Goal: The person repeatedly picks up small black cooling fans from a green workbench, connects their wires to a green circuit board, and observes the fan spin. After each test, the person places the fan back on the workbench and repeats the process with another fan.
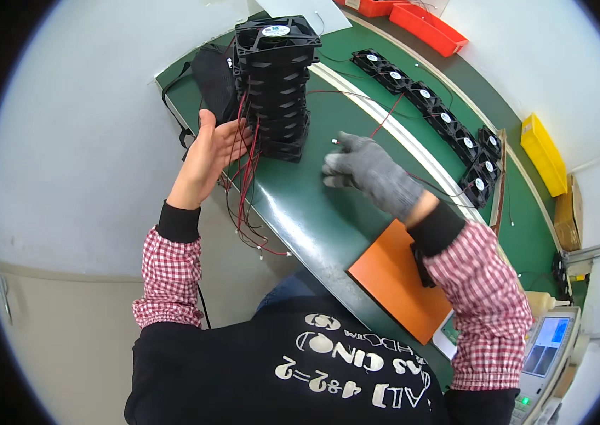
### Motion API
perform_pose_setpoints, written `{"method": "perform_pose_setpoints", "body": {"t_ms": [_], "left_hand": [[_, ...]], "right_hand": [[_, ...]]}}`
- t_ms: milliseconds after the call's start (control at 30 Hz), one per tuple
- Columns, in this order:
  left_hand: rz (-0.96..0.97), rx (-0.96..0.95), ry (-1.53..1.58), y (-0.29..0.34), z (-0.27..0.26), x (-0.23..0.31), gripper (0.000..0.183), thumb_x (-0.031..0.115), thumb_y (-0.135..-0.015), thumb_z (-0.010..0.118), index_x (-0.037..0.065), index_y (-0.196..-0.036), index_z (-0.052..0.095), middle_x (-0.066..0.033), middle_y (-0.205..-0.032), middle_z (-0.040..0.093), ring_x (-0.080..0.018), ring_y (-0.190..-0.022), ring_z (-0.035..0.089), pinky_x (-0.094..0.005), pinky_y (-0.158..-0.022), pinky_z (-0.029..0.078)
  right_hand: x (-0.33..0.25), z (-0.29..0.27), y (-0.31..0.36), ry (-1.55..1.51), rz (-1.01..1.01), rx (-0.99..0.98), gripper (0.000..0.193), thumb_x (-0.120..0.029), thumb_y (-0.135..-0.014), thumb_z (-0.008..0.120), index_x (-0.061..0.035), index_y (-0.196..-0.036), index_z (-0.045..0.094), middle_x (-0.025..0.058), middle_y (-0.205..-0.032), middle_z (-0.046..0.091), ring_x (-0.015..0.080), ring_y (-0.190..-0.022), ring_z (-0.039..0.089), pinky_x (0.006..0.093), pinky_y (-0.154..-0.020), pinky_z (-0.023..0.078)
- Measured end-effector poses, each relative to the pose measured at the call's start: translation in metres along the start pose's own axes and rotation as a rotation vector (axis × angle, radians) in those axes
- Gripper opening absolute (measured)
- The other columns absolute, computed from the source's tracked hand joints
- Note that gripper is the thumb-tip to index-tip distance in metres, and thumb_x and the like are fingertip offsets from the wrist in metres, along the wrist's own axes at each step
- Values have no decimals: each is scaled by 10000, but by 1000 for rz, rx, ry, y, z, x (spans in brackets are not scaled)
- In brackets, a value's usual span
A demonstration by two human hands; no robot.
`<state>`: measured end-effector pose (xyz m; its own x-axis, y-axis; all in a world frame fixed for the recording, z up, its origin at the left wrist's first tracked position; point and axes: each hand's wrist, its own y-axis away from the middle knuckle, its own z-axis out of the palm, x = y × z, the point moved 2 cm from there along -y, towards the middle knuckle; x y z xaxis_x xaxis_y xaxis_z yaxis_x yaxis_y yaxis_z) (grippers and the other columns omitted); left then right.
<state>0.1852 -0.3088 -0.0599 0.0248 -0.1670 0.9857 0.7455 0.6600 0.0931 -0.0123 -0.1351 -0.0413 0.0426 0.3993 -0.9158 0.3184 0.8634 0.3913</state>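
Note:
A tall stack of black square cooling fans (275, 92) stands on the left part of the green table, a round white label on the top fan. My bare left hand (211, 152) is open beside the stack's lower left side, its fingertips among the red and black fan wires (247, 177), which hang over the table edge and end in small white plugs. To the right of the stack hovers my right hand (370, 170) in a grey glove, its fingers apart and slightly blurred. A white plug (335, 141) shows at its upper fingertip; whether I grip it I cannot tell.
Beyond a white rail, a row of fans (445, 118) lies with wires trailing. An orange board (399, 280) is near my right forearm, a black object partly under the sleeve. Red bins (427, 28), a yellow bin (544, 154), a black bag (213, 81) and a device with a screen (547, 347) surround the table.

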Motion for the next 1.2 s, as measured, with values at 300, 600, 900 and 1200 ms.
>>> {"method": "perform_pose_setpoints", "body": {"t_ms": [300, 600, 900, 1200], "left_hand": [[-12, -60, -61, -19, -9, -4, 841, 723, -937, 220, 14, -1268, 527, -40, -1166, 589, -150, -1044, 557, -328, -997, 409], [-40, -5, -101, -41, -46, -2, 916, 711, -947, 208, -64, -1376, 443, -133, -1342, 548, -227, -1173, 554, -358, -1045, 389], [47, 52, -207, -28, -35, 15, 679, 528, -1006, 389, -87, -1245, 547, -99, -1160, 640, -200, -1039, 608, -326, -966, 451], [756, -114, -693, 90, 132, 84, 341, 127, -867, 652, -35, -1165, 616, -151, -1130, 666, -236, -1069, 630, -349, -929, 481]], "right_hand": [[6, 34, -60, -220, -131, -240, 93, 8, -831, 665, 42, -917, 665, 106, -1005, 597, 220, -890, 637, 316, -847, 554], [-14, 44, -75, 880, -833, -229, 129, -88, -801, 700, 20, -854, 654, 171, -882, 574, 321, -812, 605, 399, -776, 530], [-23, 27, -60, 956, -720, -113, 215, -152, -816, 728, 0, -947, 652, 145, -842, 593, 282, -797, 625, 361, -707, 526], [-37, -79, 158, 175, -750, 303, 305, -163, -933, 604, 76, -1123, 606, 118, -905, 686, 163, -808, 677, 265, -745, 563]]}}
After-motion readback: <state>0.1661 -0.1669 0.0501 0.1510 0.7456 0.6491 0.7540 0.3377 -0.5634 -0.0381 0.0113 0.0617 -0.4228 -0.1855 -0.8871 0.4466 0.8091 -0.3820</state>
